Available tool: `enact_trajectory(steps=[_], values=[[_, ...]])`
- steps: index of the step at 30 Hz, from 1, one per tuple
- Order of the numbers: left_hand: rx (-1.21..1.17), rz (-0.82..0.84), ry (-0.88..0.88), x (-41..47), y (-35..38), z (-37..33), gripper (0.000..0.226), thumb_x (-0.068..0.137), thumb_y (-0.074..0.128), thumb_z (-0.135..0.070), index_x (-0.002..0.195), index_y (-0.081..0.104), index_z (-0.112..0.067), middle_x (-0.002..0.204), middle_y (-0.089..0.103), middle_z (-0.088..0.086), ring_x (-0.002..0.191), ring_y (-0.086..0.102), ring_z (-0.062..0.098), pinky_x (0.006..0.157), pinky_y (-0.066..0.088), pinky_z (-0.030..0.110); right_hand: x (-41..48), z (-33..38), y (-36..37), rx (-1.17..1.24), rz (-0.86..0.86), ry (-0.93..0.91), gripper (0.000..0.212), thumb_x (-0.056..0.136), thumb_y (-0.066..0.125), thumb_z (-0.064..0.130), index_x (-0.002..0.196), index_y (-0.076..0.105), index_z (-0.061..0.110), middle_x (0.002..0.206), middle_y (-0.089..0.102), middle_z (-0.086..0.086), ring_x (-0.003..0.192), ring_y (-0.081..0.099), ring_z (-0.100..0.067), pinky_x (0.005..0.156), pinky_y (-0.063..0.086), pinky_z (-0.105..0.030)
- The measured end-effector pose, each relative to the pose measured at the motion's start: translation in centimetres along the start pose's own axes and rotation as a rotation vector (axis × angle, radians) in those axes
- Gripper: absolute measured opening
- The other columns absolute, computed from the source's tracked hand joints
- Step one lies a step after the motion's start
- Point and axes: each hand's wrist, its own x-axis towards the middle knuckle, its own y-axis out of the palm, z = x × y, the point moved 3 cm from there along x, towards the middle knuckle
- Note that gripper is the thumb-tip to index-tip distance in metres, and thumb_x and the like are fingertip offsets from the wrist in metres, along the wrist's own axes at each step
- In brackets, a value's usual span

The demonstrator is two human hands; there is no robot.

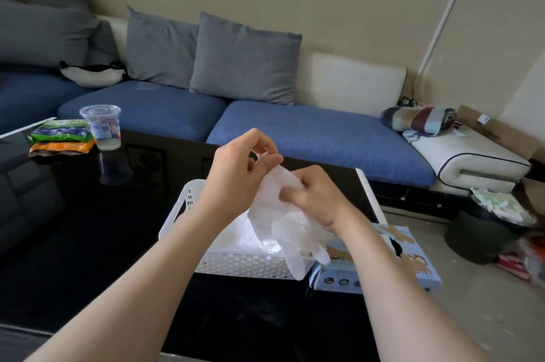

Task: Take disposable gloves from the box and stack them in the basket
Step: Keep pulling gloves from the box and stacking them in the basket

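Glossy black table [88, 229]; perforated white plastic basket [244, 265].

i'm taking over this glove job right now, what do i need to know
Hands: the left hand pinches the top edge of a clear glove; the right hand pinches the same glove lower down.
Things: the glove hangs above the white basket on the black table. The blue glove box sits to the right of the basket.
Done: a pile of gloves lies in the basket.
Left: lay this glove on the pile, then probably pull more from the box.
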Motion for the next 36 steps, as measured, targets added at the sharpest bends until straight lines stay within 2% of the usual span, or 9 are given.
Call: enact_trajectory(steps=[3,6,11,15,19,21,25,29,36], values=[[-0.066,-0.044,-0.062,0.2,0.8,-0.4,0.009,0.096,0.075,-0.026,0.091,0.068,-0.025,0.089,0.068,-0.011,0.060,0.061,0.026,0.052,0.042,0.021,-1.1,-0.6,-1.9,0.197,-0.014,0.042,0.020,0.080,0.069,0.021,0.065,0.064,0.011,0.066,0.059,-0.002,0.062,0.057,-0.016,0.060,0.043,-0.028],[-0.084,-0.056,-0.138,0.3,1.4,-0.1,0.009,0.097,0.074,-0.031,0.091,0.069,-0.028,0.090,0.068,-0.013,0.060,0.064,0.014,0.052,0.044,0.017,-2.1,-1.8,-3.2,0.377,0.016,0.104,0.019,0.089,0.075,0.017,0.070,0.072,0.015,0.075,0.069,-0.007,0.070,0.065,-0.022,0.063,0.046,-0.027],[-0.038,-0.048,-0.294,0.2,1.2,1.9,0.010,0.098,0.071,-0.037,0.090,0.068,-0.031,0.091,0.069,-0.012,0.076,0.063,0.010,0.060,0.049,0.030,-2.2,-2.3,-3.7,0.475,-0.053,0.185,0.034,0.081,0.089,0.037,0.096,0.079,0.008,0.105,0.078,-0.021,0.092,0.070,-0.038,0.087,0.054,-0.049],[0.076,0.038,-0.396,-0.4,0.5,3.8,0.010,0.102,0.066,-0.036,0.097,0.065,-0.027,0.097,0.066,-0.010,0.090,0.061,0.012,0.064,0.043,0.030,-1.4,-1.3,-2.8,0.334,-0.095,0.171,0.017,0.096,0.079,0.035,0.096,0.081,0.019,0.100,0.082,-0.008,0.091,0.078,-0.026,0.083,0.062,-0.041],[0.146,0.157,-0.507,-0.9,-0.7,6.3,0.021,0.105,0.060,-0.039,0.114,0.049,-0.023,0.099,0.061,0.001,0.088,0.062,0.022,0.070,0.054,0.039,0.2,-0.5,-0.6,0.023,-0.065,0.169,0.020,0.097,0.075,0.044,0.093,0.079,0.025,0.089,0.080,0.005,0.086,0.077,-0.016,0.078,0.060,-0.035],[0.207,0.190,-0.545,-1.2,-1.4,7.5,0.023,0.107,0.055,-0.036,0.117,0.042,-0.020,0.096,0.060,0.005,0.086,0.062,0.025,0.075,0.055,0.044,1.2,-0.7,0.7,-0.111,-0.064,0.174,0.025,0.096,0.076,0.045,0.092,0.077,0.020,0.090,0.078,0.002,0.087,0.075,-0.022,0.071,0.054,-0.032],[0.348,0.233,-0.555,-1.7,-2.3,9.3,0.019,0.110,0.047,-0.031,0.112,0.038,-0.014,0.090,0.057,0.009,0.075,0.057,0.024,0.064,0.047,0.038,2.8,-1.1,2.9,-0.292,-0.078,0.183,0.023,0.093,0.074,0.042,0.093,0.072,0.019,0.094,0.073,-0.006,0.076,0.067,-0.021,0.064,0.053,-0.034],[0.511,0.305,-0.551,-2.0,-2.6,9.8,0.024,0.111,0.045,-0.032,0.108,0.038,-0.009,0.086,0.056,0.010,0.067,0.051,0.021,0.057,0.041,0.035,3.9,-1.6,3.9,-0.392,-0.133,0.175,0.006,0.091,0.068,0.034,0.089,0.070,0.029,0.087,0.072,0.004,0.077,0.072,-0.021,0.072,0.066,-0.050],[0.770,0.320,-0.489,-1.4,-2.2,8.1,0.027,0.106,0.059,-0.030,0.105,0.039,-0.013,0.087,0.050,0.005,0.065,0.049,0.020,0.051,0.035,0.031,4.5,-2.2,4.5,-0.564,-0.040,0.086,0.030,0.104,0.061,0.034,0.134,0.061,0.035,0.127,0.061,0.004,0.101,0.065,-0.019,0.079,0.055,-0.039]])
